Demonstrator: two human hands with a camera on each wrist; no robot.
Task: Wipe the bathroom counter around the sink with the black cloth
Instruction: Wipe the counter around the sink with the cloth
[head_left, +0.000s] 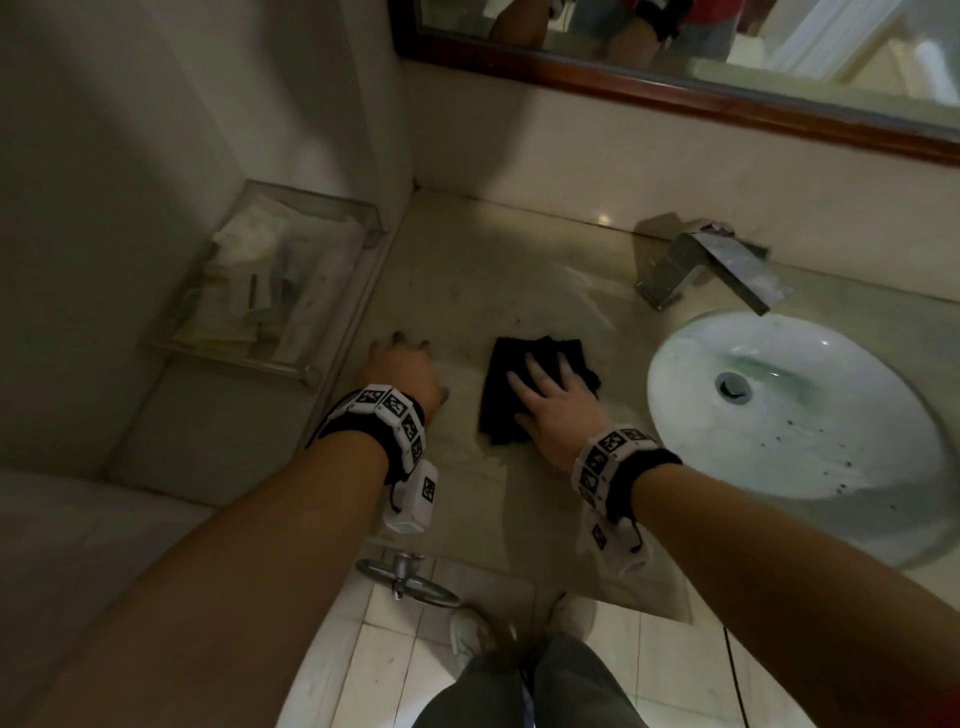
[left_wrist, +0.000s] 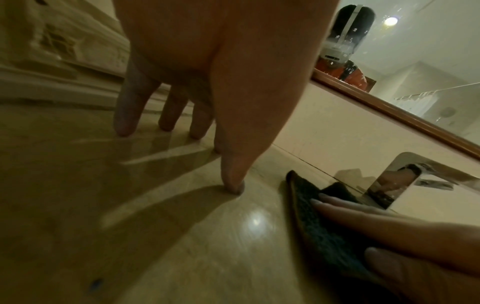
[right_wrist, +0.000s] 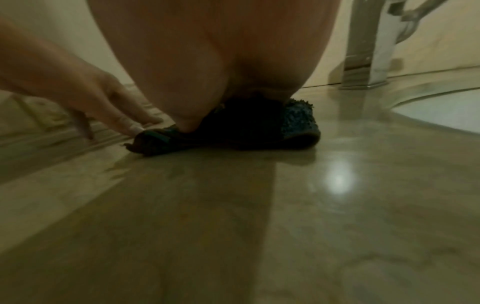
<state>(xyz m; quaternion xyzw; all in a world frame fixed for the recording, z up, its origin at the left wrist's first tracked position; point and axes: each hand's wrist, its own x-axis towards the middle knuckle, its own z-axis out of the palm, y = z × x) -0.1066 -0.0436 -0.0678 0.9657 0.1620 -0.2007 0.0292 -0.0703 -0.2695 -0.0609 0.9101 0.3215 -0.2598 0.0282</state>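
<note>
The black cloth (head_left: 506, 410) lies folded on the beige marble counter (head_left: 498, 280), left of the white round sink (head_left: 691, 395). My right hand (head_left: 540, 384) lies flat on the cloth with straight fingers pressing it down. In the right wrist view the palm (right_wrist: 221, 61) covers most of the cloth (right_wrist: 298, 123). My left hand (head_left: 410, 364) rests on the bare counter a short way left of the cloth, fingers spread. In the left wrist view its fingertips (left_wrist: 233, 181) touch the marble, apart from the cloth (left_wrist: 311, 216).
A chrome faucet (head_left: 717, 265) stands behind the sink by the back wall. A glass shelf (head_left: 332, 213) with toiletry packets hangs on the left wall beside the counter. A wood-framed mirror (head_left: 675, 98) runs above. The counter's front edge is near my wrists.
</note>
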